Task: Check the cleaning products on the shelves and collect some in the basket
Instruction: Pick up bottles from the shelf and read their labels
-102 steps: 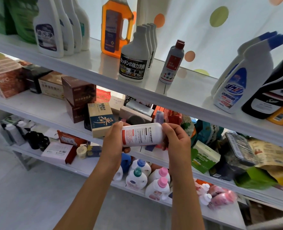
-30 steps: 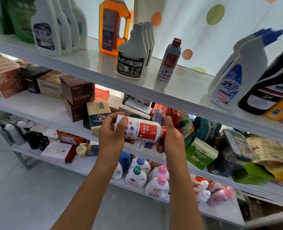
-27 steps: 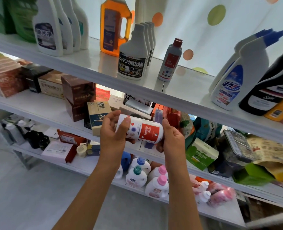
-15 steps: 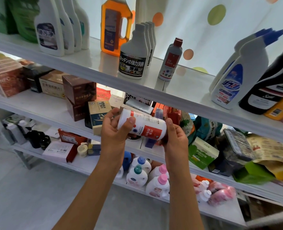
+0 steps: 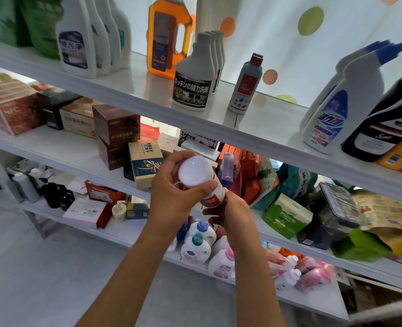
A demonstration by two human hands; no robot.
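White shelves (image 5: 254,128) span the view in three tiers. The top tier carries spray bottles (image 5: 77,41), an orange jug (image 5: 165,36), grey bottles (image 5: 194,79), a slim red-capped bottle (image 5: 244,86) and blue-capped bottles (image 5: 343,100). The middle tier holds boxes (image 5: 116,125) and bags (image 5: 261,182); the lowest holds small pump bottles (image 5: 196,249). In front of the middle tier, both hands hold a white bottle (image 5: 195,175) tilted with its round base toward the camera. The left hand (image 5: 171,192) wraps fingers and thumb around the base end. The right hand (image 5: 233,215) grips the lower, red-labelled end, fingers curled.
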